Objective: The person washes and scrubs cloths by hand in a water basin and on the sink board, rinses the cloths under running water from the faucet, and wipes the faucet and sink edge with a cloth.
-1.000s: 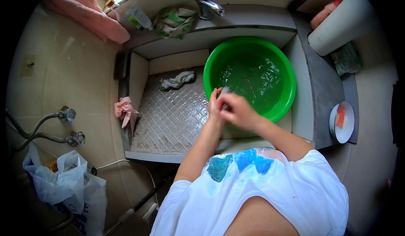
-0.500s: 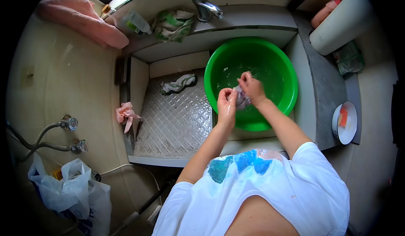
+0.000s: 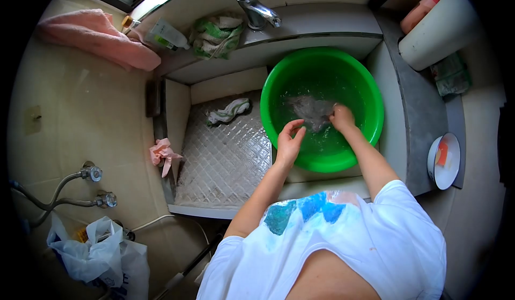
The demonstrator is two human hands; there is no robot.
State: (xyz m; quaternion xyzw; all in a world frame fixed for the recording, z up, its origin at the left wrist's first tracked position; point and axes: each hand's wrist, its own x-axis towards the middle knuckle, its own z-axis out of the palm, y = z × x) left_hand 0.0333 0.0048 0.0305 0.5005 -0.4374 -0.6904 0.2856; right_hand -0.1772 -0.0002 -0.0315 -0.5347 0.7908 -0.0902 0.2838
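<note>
Left hand: the left hand [image 3: 290, 140] hangs over the near-left rim of the basin, palm side turned inward, thumb and fingers curved and parted with a gap between them; it grips nothing.
Left forearm: slants up and rightward from the white sleeve at bottom centre.
Right hand: the right hand [image 3: 343, 119] is lowered inside the basin, right of centre, fingers bent and pinching the right edge of the grey cloth.
Right forearm: slants up and leftward, crossing the near-right rim.
Grey cloth: one grey cloth [image 3: 310, 112], loosely spread in the water, near the middle of the basin.
Basin: one green basin [image 3: 376, 96], centre-right of the frame.
Other wet-looking cloth: one white-and-green cloth [image 3: 229, 111], bunched on the ridged sink floor [image 3: 225, 160], left of the basin.
Ledge, upper centre: one faucet [image 3: 255, 8], one crumpled rag [image 3: 216, 36] and one tube [image 3: 168, 34].
Pink things, left: two, a towel [image 3: 99, 37] at upper left and a crumpled piece [image 3: 164, 154] on the sink's left edge.
Valves, left: two, an upper valve [image 3: 92, 172] and a lower valve [image 3: 107, 198].
Bowl, right: one white bowl [image 3: 449, 175] with an orange piece [image 3: 441, 153] inside.
</note>
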